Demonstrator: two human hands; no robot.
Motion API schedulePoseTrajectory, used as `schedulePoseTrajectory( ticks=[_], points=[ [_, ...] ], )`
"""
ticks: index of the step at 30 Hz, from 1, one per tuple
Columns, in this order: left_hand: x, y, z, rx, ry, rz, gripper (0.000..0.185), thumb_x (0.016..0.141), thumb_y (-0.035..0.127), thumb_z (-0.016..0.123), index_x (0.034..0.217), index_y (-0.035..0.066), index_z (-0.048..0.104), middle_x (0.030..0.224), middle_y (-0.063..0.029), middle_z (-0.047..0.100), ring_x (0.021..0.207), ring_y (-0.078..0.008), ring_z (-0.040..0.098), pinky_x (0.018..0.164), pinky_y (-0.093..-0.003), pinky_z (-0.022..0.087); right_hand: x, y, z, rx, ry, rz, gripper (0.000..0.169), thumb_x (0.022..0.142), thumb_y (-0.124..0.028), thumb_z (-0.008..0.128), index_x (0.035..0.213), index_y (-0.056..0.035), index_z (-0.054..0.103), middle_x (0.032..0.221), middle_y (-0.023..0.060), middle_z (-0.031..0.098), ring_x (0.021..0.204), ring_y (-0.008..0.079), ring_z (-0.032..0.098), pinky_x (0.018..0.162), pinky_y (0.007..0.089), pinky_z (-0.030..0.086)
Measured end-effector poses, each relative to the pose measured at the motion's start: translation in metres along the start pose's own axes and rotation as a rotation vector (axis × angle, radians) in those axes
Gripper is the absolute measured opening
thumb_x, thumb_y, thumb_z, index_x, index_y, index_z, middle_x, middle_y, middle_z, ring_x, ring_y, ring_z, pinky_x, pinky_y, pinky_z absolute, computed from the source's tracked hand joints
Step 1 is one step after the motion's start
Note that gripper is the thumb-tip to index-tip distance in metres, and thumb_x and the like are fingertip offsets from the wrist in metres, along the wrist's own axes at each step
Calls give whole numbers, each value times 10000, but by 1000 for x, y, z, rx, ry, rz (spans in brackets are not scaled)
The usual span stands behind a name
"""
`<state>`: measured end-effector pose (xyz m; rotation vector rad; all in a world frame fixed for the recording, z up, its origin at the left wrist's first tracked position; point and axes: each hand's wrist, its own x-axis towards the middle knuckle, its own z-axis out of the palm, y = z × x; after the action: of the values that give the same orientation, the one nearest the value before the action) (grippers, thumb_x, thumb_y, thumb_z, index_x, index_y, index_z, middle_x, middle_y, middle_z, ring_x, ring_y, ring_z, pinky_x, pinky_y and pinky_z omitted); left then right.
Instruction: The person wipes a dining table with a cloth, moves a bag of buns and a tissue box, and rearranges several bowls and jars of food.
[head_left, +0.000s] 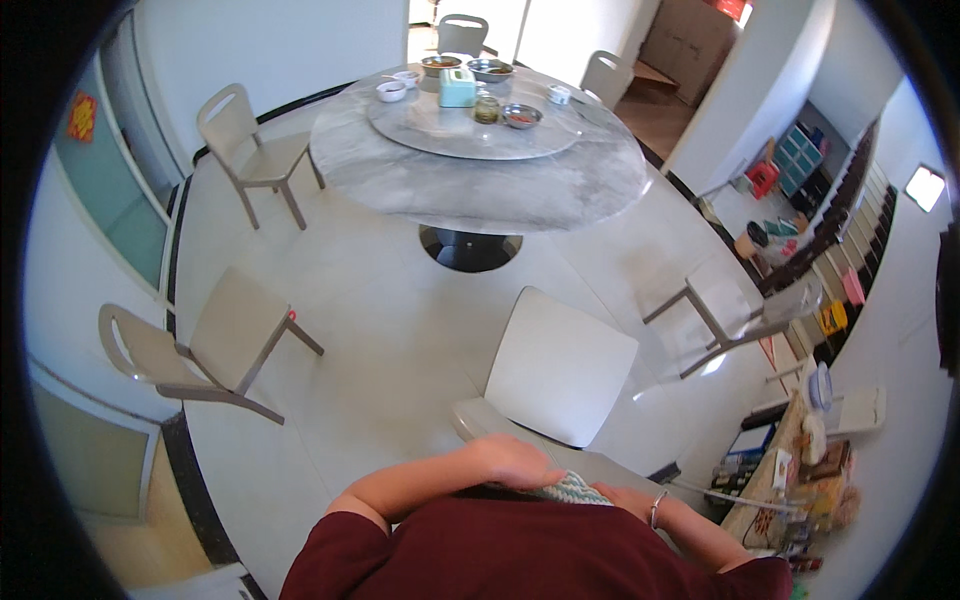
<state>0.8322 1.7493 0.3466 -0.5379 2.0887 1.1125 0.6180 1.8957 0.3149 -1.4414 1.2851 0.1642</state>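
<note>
Close to my chest, a striped cloth (576, 487) in white and green, knitted-looking, is held between both hands. My left hand (514, 461) grips its left end, with the arm bent across my front. On the other end are the fingers of my right hand (630, 501), with a bracelet at the wrist. My maroon shirt hides the cloth's lower part. Just beyond my hands stands a chair with a pale seat (562, 367). Its backrest (471, 420) is nearest me and partly covered by my left forearm.
A round marble table (480, 187) with a turntable carries bowls, a jar (487, 110) and a mint-green box (457, 88). Beige chairs stand left (232, 330) and right (720, 315). A cluttered side table (772, 465) is along the right wall, near a staircase (862, 232).
</note>
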Motion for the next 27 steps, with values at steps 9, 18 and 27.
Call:
schedulePoseTrajectory(
  ticks=[9, 18, 27],
  points=[
    [24, -54, -70, -122, 237, -146, 618, 915, 511, 235, 1149, 69, 597, 1193, -136, 574, 1105, -313, 530, 936, -429, 398, 96, 10, -127, -200, -149, -76, 641, 859, -541, 450, 1290, -71, 387, 1154, 225, 562, 1070, 382, 533, 905, 416, 412],
    [53, -88, -151, -322, 334, -209, 598, 920, 498, 253, 1084, 58, 624, 1164, -146, 589, 1083, -317, 545, 921, -436, 410, 167, 9, -253, -281, -292, -90, 636, 848, -582, 461, 1202, -54, 444, 1094, 236, 584, 1027, 393, 547, 877, 435, 426],
    [75, -117, -208, -348, 411, -250, 590, 933, 499, 244, 1054, 58, 617, 1088, -173, 616, 1023, -361, 567, 886, -449, 430, 211, -2, -331, -352, -353, -135, 551, 871, -504, 464, 1213, -72, 433, 1075, 232, 593, 1011, 399, 551, 865, 435, 433]
  ],
)
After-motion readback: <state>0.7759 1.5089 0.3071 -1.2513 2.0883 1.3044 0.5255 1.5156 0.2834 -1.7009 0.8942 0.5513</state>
